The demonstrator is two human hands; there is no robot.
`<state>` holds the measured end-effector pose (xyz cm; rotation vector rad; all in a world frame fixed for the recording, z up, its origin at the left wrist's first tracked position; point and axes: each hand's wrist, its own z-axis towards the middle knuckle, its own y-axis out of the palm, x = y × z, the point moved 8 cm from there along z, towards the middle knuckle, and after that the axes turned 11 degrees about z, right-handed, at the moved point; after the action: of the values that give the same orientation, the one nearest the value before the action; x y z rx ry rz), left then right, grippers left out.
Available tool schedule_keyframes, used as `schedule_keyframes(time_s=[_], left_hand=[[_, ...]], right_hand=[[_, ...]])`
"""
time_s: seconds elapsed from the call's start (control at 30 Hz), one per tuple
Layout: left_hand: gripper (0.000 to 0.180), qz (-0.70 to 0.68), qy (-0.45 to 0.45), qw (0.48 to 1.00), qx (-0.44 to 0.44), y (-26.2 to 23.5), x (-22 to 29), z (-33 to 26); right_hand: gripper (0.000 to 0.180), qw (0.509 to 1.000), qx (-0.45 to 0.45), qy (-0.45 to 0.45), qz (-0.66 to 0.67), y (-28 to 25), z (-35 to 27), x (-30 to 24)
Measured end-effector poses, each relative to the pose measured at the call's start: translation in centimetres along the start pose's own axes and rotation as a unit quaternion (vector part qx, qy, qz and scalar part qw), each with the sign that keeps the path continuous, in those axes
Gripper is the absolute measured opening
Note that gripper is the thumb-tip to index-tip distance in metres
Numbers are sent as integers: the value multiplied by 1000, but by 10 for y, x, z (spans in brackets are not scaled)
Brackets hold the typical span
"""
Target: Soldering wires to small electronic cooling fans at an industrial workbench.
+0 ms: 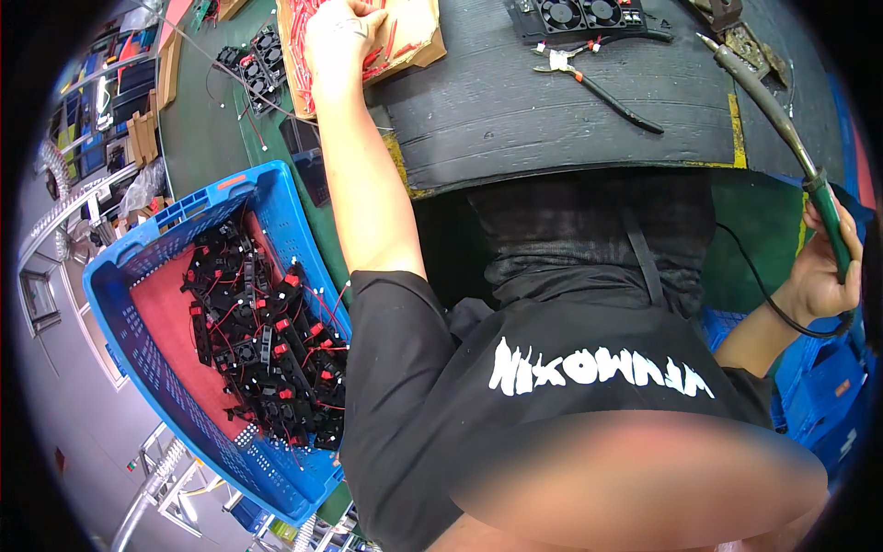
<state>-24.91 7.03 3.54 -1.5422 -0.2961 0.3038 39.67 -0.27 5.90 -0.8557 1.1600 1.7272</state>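
Observation:
My left hand (342, 39) is over an open cardboard box (418, 46) at the far left of the bench. Its fingers are curled together, and whatever may be between them is too small to tell. Thin red pieces (299, 41), like short tubes or wires, lie in the box around the hand. Out at the right, my right hand (823, 276) grips the green handle of a soldering iron (768, 101). The iron's tip points up and left, over the bench's right side. A black twin-fan unit (579, 14) sits at the bench's far middle, with cutting pliers (589, 78) lying just nearer.
A blue plastic crate (308, 216) stands at my left, holding many black fan units (267, 340) with red wires. More black fans (262, 64) lie on the green surface left of the box. The iron's black cable (759, 281) loops below my right hand. A metal stand (745, 46) is at far right.

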Motion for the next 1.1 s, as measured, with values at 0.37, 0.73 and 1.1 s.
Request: schedule_keyframes(time_s=[0.37,0.73,1.1], left_hand=[[19,-482,19,876,13,-18,11,-74],[30,-666,75,741,-40,-24,101,-132],[15,-598,139,789,19,-43,200,-86]], right_hand=[[57,999,-25,30,17,3,1,11],[56,991,80,-107,-8,56,23,21],[55,948,225,28,225,67,18,39]])
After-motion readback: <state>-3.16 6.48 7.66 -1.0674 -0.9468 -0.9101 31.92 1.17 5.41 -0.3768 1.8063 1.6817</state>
